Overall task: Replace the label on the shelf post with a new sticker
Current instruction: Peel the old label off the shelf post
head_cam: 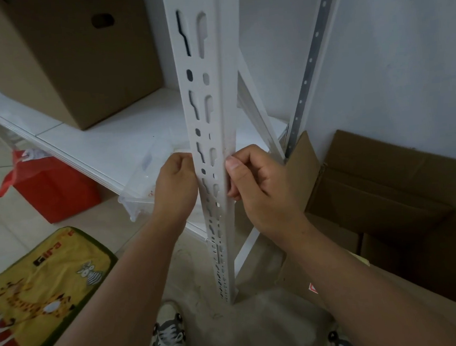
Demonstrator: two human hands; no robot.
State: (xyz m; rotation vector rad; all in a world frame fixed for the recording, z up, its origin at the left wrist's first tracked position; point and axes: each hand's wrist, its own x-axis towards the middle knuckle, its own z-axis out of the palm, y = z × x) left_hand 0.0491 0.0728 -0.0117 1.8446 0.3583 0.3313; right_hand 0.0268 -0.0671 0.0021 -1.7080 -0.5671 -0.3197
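Note:
A white slotted shelf post [208, 114] runs upright through the middle of the view. My left hand [176, 185] sits against the post's left edge with its fingers curled behind it. My right hand [258, 187] is at the post's right corner edge, thumb pressed on the front face near the edge and fingers curled round the side. A faint worn patch [230, 145] marks the post just above my right thumb. No sticker or label is plainly visible; whatever lies under the fingers is hidden.
A white shelf board [96, 139] holds a big cardboard box [70, 57] and a clear plastic tray [146, 184]. An open cardboard box [386, 187] stands at right, a red bag [50, 186] and yellow giraffe bag [39, 291] at left. My shoes [169, 338] are below.

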